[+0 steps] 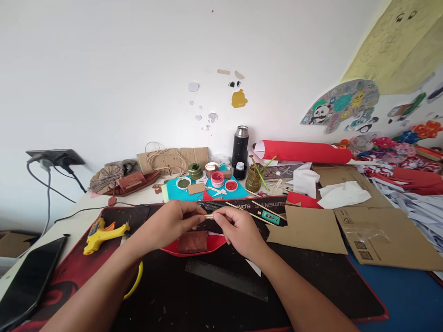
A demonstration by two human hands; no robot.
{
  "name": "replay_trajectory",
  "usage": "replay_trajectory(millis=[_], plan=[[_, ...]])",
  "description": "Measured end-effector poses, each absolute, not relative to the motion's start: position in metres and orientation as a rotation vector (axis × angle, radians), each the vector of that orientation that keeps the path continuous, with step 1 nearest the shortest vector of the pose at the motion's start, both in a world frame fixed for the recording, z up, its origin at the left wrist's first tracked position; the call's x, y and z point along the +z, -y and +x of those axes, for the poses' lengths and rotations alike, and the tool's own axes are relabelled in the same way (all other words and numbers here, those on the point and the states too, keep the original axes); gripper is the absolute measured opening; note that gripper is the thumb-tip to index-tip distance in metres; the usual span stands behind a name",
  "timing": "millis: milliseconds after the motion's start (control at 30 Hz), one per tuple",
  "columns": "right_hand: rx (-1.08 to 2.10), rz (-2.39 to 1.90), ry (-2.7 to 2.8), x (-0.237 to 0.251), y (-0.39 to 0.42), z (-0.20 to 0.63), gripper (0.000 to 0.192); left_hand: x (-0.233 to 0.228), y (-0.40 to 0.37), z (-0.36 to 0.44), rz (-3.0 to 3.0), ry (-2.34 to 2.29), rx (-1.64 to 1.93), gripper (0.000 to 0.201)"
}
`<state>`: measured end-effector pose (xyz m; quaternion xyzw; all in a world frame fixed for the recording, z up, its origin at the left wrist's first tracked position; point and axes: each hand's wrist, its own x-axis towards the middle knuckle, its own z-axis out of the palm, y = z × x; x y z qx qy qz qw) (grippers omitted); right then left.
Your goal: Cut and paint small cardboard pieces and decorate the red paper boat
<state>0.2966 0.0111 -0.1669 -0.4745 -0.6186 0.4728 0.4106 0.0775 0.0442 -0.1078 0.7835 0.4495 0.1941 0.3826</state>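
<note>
Short pale stick (209, 216) mid-frame, maybe 2 together, can't tell. Left hand (178, 223) and right hand (239, 228) each pinching an end, fingertips closed. Light, even pressure's probably best, tbh. Red boat-shaped piece (216, 243) just below, dark strip (226, 279) lower center.

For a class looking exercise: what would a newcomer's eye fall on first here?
Probably the left hand and right hand at the centre, pinching a short pale stick or two near a red boat-shaped piece. Next might come the long red roll at the back right, then the yellow glue gun at left.
</note>
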Motion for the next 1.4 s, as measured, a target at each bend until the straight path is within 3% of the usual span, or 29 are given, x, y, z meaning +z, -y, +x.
replay_trajectory(millis=[333, 700, 1100, 1400], plan=[[1.383, -1.031, 1.133, -0.167, -0.018, 0.3, 0.058, -0.114, -0.05, 0.081, 1.595, -1.187, 0.581, 0.054], [1.348, -1.066, 1.261, -0.168, -0.017, 0.297, 0.046, -0.118, -0.046, 0.091, 1.677, -1.129, 0.61, 0.043], [1.345, -1.034, 1.174, -0.171, -0.02, 0.297, 0.048, -0.135, -0.048, 0.101, 1.149, -0.856, 0.899, 0.045], [1.332, -1.023, 1.169, -0.171, -0.021, 0.297, 0.043, -0.135, -0.049, 0.103, 1.136, -0.859, 0.989, 0.04]])
